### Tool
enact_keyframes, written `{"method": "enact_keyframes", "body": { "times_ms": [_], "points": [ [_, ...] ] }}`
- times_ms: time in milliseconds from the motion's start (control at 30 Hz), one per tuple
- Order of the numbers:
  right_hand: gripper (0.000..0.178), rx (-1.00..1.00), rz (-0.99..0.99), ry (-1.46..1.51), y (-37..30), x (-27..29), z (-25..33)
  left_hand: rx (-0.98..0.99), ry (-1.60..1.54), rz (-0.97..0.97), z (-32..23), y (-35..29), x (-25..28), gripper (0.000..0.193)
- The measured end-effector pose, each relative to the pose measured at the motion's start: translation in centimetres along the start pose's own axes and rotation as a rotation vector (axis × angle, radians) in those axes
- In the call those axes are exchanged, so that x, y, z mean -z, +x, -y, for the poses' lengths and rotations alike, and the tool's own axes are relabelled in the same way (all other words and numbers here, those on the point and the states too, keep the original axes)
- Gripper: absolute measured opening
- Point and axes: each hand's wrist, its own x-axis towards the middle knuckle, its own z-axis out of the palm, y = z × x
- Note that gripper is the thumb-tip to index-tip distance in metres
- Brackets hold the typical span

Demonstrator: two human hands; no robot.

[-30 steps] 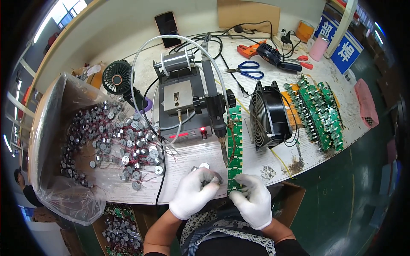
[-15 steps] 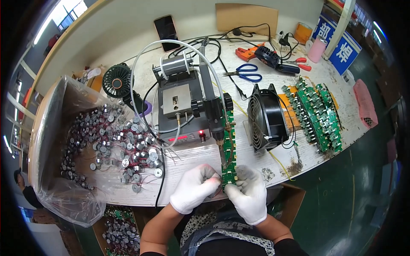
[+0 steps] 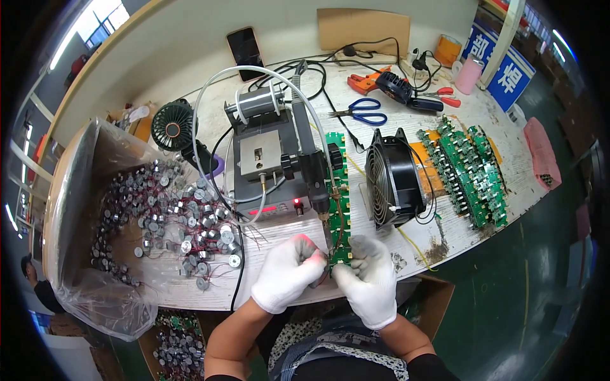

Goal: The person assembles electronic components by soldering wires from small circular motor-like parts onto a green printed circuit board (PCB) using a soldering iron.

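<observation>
A long green circuit board strip (image 3: 340, 236) lies lengthwise in front of me, under the tip of a soldering iron (image 3: 323, 206) clamped on a stand. My right hand (image 3: 370, 279), in a white glove, is closed at the strip's near end, thumb and fingers pinching its right edge. Also gloved, my left hand (image 3: 289, 272) is closed beside the strip's left edge, with red light falling on its fingers. A bit of red wire shows by its fingertips, but what it holds is hidden. A curved solder feed tube (image 3: 340, 219) reaches down over the board.
Left of the soldering station (image 3: 270, 187) lies a plastic-lined box (image 3: 70, 209) spilling small round motors (image 3: 190, 222) with red wires. A black fan (image 3: 394, 181) stands right of the strip, with stacked boards (image 3: 473, 171) beyond. Blue scissors (image 3: 365, 113) and cables lie behind.
The board strip has slid a little away from me beneath the iron, its far end now showing more. Both hands stay at its near end, with the left slightly shifted.
</observation>
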Motion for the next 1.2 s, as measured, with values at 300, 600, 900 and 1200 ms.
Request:
{"method": "enact_keyframes", "body": {
  "times_ms": [300,600,900,1200],
  "points": [
    [0.043,0.051,-0.037,0.008,0.4,-0.3,0.3,0.009,0.032,-0.067,-1.5,-0.2,-0.4,0.019],
    [0.045,0.063,-0.070,0.036,0.3,-0.4,-0.3,-0.030,0.071,-0.104,-0.8,-0.1,-0.4,0.018],
    [0.047,0.005,-0.049,0.036,0.0,-0.1,-0.6,-0.004,0.151,-0.023,-0.5,0.2,-0.2,0.018],
    [0.047,-0.010,-0.027,0.032,-0.3,0.0,-0.4,0.025,0.123,0.007,-1.9,-0.1,-0.1,0.018]
  ]
}}
